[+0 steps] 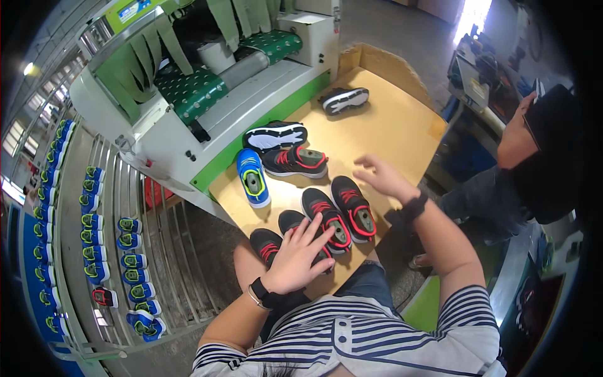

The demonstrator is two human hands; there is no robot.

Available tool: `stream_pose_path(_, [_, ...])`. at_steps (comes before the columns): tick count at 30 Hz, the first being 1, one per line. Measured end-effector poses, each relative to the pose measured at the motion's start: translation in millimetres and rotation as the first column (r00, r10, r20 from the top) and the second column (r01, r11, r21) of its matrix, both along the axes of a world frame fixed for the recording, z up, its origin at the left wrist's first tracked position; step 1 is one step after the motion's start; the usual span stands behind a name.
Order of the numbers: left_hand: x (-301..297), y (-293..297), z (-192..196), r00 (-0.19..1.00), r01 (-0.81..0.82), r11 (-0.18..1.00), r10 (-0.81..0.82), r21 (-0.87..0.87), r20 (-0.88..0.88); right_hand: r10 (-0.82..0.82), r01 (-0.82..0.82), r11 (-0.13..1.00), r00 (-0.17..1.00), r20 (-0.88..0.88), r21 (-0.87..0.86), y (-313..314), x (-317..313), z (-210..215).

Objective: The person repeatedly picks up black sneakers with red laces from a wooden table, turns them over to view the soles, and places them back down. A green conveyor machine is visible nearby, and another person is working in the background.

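My left hand [301, 252] lies with spread fingers across black sneakers with red laces near the table's front edge. Beneath its fingers is a partly covered sneaker [290, 220], and its fingertips reach the sneaker beside it [328, 218]. Another black sneaker [266, 244] sticks out left of the hand. My right hand [384, 180] hovers with nothing in it, fingers apart and slightly bent, just beyond the rightmost sneaker [353, 208]. Farther back stand a blue sneaker with a yellow-green collar [252, 178] and a black and red sneaker [296, 161].
Black shoes on their sides show white soles [275, 136] [347, 100] on the tan table [389, 113]. A machine with a green dotted belt [195, 94] adjoins it. Racks at left hold several blue sneakers [94, 235]. A person in dark clothes [540, 151] is at right.
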State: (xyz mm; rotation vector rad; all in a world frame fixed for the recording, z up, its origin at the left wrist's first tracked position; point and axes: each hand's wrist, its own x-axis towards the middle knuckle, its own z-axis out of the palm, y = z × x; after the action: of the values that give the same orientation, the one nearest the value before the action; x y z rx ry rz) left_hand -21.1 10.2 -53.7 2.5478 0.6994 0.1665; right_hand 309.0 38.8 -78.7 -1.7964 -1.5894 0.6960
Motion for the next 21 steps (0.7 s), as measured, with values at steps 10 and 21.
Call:
stream_pose_path(10, [7.9,5.7,10.3,0.999,0.034,0.999,-0.034,0.003,-0.035,-0.107,-0.028,0.867,0.965,-0.241,-0.497,268.2,-21.1,-45.1])
stream_pose_path(21, [6.6,7.5,10.3,0.999,0.001,1.000,0.000,0.026,-0.048,-0.038,-0.087,0.975,0.842,-0.538,-0.205,178.5,-10.4,-21.9])
